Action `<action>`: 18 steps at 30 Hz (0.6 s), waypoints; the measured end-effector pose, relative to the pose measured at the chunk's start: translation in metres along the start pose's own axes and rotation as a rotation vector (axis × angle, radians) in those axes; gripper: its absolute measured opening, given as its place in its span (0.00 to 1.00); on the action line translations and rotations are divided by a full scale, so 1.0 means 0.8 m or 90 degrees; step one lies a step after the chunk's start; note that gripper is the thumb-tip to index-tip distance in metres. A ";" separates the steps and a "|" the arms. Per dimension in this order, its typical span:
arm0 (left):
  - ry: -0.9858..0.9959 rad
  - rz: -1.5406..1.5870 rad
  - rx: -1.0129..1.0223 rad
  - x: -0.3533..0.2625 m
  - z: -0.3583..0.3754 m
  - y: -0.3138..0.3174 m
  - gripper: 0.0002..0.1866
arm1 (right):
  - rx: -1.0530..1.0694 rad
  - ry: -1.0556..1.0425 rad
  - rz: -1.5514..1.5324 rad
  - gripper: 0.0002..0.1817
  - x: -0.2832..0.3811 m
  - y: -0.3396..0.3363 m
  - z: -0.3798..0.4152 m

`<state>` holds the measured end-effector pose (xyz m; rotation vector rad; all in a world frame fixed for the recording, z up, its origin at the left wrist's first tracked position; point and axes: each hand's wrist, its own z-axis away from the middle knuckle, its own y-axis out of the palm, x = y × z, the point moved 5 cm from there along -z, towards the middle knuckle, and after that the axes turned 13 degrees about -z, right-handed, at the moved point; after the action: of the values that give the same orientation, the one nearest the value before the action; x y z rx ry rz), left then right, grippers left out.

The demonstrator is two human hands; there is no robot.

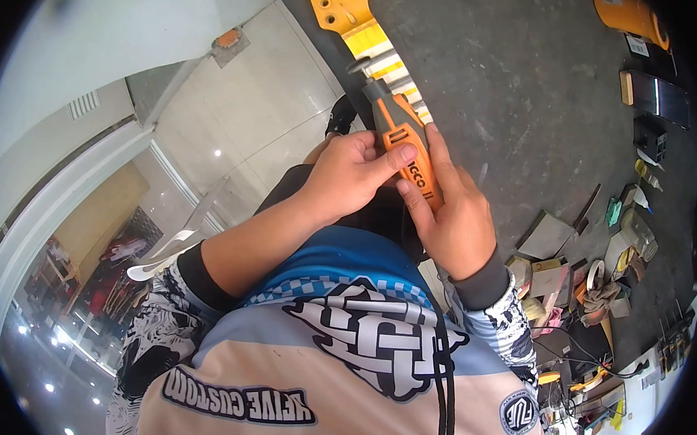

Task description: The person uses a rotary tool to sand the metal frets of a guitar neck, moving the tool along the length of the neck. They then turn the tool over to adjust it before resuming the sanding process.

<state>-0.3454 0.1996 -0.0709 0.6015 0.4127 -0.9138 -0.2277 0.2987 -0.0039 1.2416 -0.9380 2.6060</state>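
An orange and dark grey rotary tool (pixel 397 121) is held in both hands, with its round disc bit (pixel 360 64) pointing up and away from my body. My left hand (pixel 339 174) closes round its left side, the thumb resting on the casing. On the other side my right hand (pixel 459 215) grips the lower body, index finger stretched along it. Just beyond the tool lies a guitar neck (pixel 340 6) with a yellow headstock. Strips of pale and yellow tape (pixel 401 72) cover its fretboard between dark bands. The disc overlaps the edge of the neck in this view, and the tool hides the neck's nearer part.
The neck lies along the left edge of a dark worktop (pixel 513 84). An orange cylindrical item (pixel 633 18) and a phone-like dark slab (pixel 660 100) sit at the far right. Blocks, cloths and small tools (pixel 573 284) crowd the right side. Tiled floor (pixel 243 117) shows on the left.
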 end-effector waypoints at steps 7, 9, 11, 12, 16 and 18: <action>-0.002 0.011 0.002 -0.006 0.001 0.002 0.19 | -0.006 -0.006 -0.005 0.42 0.002 -0.002 -0.001; -0.003 0.012 0.003 -0.007 0.002 0.001 0.19 | -0.004 0.000 -0.006 0.42 0.003 -0.002 -0.001; -0.005 0.007 0.004 -0.006 0.002 0.000 0.19 | -0.006 -0.005 -0.009 0.42 0.003 -0.002 -0.001; -0.005 0.007 0.002 -0.007 0.002 0.001 0.19 | -0.007 -0.007 -0.010 0.42 0.003 -0.002 -0.002; -0.003 0.006 -0.002 -0.010 0.002 0.001 0.19 | -0.009 -0.006 -0.008 0.42 0.005 -0.003 -0.002; 0.000 0.005 -0.003 -0.011 0.003 0.001 0.19 | -0.007 -0.006 -0.010 0.42 0.006 -0.003 -0.002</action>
<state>-0.3496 0.2035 -0.0637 0.5990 0.4122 -0.9058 -0.2308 0.3011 -0.0001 1.2546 -0.9401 2.5819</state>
